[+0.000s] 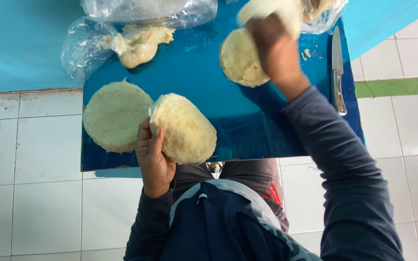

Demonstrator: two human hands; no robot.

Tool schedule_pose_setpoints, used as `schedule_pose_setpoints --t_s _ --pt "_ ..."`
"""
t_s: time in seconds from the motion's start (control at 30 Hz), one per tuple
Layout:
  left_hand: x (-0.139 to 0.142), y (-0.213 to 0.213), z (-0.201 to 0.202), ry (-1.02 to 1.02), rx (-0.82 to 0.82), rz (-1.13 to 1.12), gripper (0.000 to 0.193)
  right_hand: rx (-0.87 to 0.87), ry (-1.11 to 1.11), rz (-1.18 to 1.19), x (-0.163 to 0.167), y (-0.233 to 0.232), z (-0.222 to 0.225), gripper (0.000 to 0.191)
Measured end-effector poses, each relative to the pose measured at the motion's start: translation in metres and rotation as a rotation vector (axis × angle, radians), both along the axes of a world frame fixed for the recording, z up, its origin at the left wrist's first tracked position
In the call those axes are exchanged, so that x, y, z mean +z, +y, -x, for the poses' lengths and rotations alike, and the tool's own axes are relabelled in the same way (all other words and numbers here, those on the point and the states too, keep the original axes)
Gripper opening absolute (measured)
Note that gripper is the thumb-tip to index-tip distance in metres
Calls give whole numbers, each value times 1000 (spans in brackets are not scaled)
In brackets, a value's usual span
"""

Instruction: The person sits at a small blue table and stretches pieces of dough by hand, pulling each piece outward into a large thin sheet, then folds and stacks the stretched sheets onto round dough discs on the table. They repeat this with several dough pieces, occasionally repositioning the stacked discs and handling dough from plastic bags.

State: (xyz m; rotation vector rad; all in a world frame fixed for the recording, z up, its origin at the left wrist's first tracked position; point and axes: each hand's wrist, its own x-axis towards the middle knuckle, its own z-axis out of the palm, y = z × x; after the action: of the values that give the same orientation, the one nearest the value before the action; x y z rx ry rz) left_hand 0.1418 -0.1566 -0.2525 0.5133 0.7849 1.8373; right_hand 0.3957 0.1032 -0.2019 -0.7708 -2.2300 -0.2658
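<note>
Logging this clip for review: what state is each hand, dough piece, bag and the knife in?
left hand: gripping a tilted dough round.
right hand: holding a pale dough lump.
flat round: lying on the blue board.
far round: flat.
plastic bags: open, crumpled.
knife: lying unused.

Long dark navy sleeves (344, 164) worn on both arms, cuffs reaching wrists. Dark blue apron (218, 227) with pale grey-blue strap seen over lap. Grey trousers (247, 176) beneath, red stripes noted at 1 side. Both hands bare.
</note>
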Motion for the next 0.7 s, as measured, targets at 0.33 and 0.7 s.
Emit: schedule_pose_setpoints --t_s 0.33,0.7 --pt "-1 6 4 29 -17 30 39 64 -280 17 7 -32 27 19" --pt "-1 16 -2 -313 -201 -45 53 136 14 510 55 -84 44 30"
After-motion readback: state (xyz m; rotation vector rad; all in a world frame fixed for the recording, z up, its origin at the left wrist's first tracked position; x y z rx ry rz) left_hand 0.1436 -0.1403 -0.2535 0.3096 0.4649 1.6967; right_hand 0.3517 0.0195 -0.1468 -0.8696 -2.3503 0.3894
